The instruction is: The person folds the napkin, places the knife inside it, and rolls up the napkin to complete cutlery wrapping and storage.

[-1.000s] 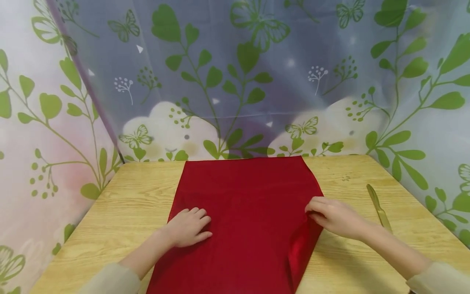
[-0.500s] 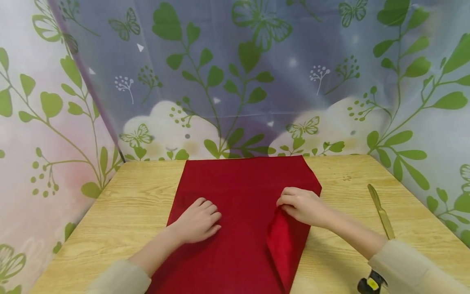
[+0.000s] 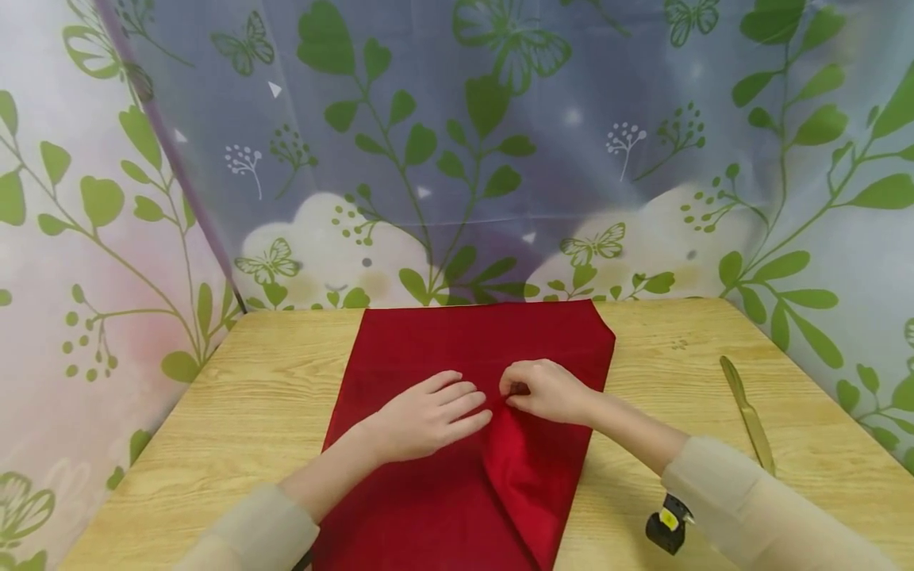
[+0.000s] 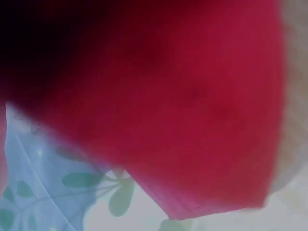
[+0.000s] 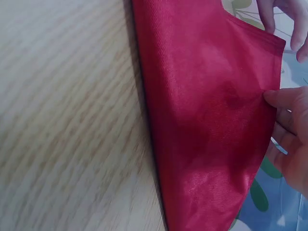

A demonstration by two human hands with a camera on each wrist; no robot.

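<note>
A dark red cloth [image 3: 421, 349] lies on the wooden table, with its right edge folded inward to show a shinier underside [image 5: 207, 120]. My right hand [image 3: 546, 390] pinches that folded edge between thumb and fingers, a little above the rest of the cloth. In the right wrist view its thumb [image 5: 281, 97] presses on the shiny side near a hemmed corner. Over the middle of the cloth is my left hand [image 3: 432, 416], its fingers extended toward the right hand. Red fabric [image 4: 192, 106] fills most of the left wrist view, blurred.
A gold-coloured knife [image 3: 747, 416] lies on the wooden table [image 3: 271, 381], right of the cloth. Behind the table hangs a curtain [image 3: 400, 159] printed with leaves and butterflies. A black wrist device [image 3: 667, 523] shows under the right sleeve.
My right hand has carried the cloth's right edge leftward, widening the fold. The left hand has slid right and slightly forward, so the two hands are now close together.
</note>
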